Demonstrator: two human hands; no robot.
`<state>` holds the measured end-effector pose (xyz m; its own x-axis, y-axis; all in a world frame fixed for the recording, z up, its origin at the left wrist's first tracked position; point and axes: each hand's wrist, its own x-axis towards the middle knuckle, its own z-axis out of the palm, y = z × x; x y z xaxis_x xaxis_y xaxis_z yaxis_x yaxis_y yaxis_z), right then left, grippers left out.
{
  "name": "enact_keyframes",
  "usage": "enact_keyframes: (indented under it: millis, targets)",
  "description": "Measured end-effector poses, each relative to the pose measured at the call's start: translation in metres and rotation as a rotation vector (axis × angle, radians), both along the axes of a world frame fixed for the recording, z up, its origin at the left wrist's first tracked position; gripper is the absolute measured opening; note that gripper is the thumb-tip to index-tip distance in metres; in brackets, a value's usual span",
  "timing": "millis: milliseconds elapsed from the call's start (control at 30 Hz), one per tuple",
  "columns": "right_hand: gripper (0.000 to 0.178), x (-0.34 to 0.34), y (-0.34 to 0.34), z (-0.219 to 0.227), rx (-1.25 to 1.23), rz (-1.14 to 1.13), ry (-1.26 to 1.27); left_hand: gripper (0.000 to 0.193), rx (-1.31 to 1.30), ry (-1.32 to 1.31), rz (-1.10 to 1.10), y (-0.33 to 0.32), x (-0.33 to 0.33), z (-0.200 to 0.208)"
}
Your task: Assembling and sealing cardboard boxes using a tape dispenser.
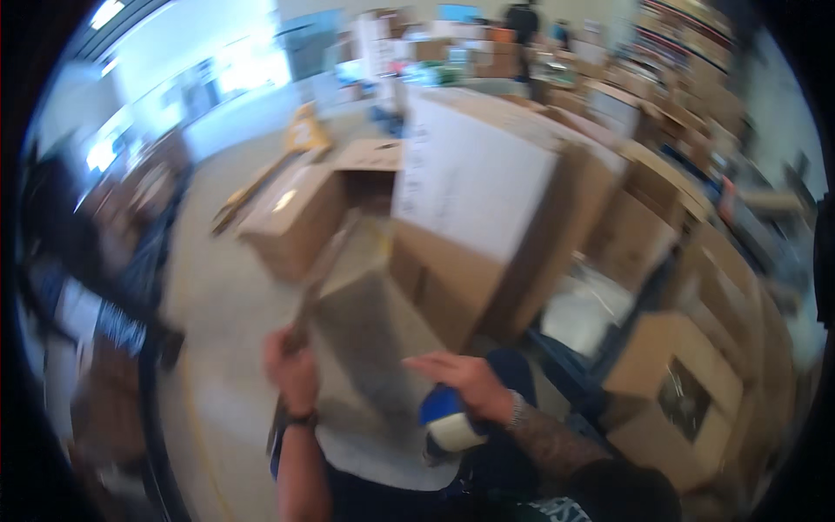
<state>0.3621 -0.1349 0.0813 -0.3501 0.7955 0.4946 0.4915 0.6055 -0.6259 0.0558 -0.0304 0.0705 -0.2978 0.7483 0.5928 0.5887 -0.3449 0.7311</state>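
Note:
An open cardboard box [365, 322] stands in front of me, its grey-brown side and flaps smeared by motion. My left hand [293, 376] is closed around the upright edge of a cardboard flap at the box's left. Over the box's near right side is my right hand [465, 383], fingers stretched toward the left. Under its palm sits a blue and cream rounded thing [448, 422], which looks like a tape dispenser; the blur hides its details. The hand appears to hold it, with the thumb side out of sight.
A tall white-sided carton [474, 174] leans beyond the box, next to another open carton [296, 217]. On the right, a carton with a round opening [674, 396] stands near a dark blue frame [565, 374]. A yellow floor sign [306, 130] and a person [522, 39] are farther back.

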Motion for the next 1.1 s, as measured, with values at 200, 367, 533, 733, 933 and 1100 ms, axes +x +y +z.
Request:
enact_keyframes:
  millis: [200,367,533,733,933,1100]
  targets:
    - [0.047,-0.008,0.013,-0.018,-0.287,-0.010,0.273,0.021,0.149,0.025,0.225,0.066,0.005,0.045]
    - [0.042,-0.011,0.021,-0.037,-0.224,0.007,0.278,0.019,0.110,-0.260,0.203,0.069,0.022,0.024]
    - [0.046,-0.001,0.021,-0.072,-0.340,0.024,0.374,0.026,-0.058,-0.237,0.148,-0.023,0.041,-0.061]
    - [0.067,-0.016,0.034,-0.083,-0.384,0.071,0.135,0.056,-0.231,-0.476,-0.037,-0.162,0.078,-0.128]
    - [0.084,-0.074,0.050,-0.069,0.022,0.242,-0.478,0.084,-0.456,0.004,-0.101,-0.243,0.039,-0.149]
    - [0.087,-0.112,0.063,-0.078,0.089,0.532,-0.481,0.071,-0.770,-0.348,-0.481,-0.257,0.005,-0.144]
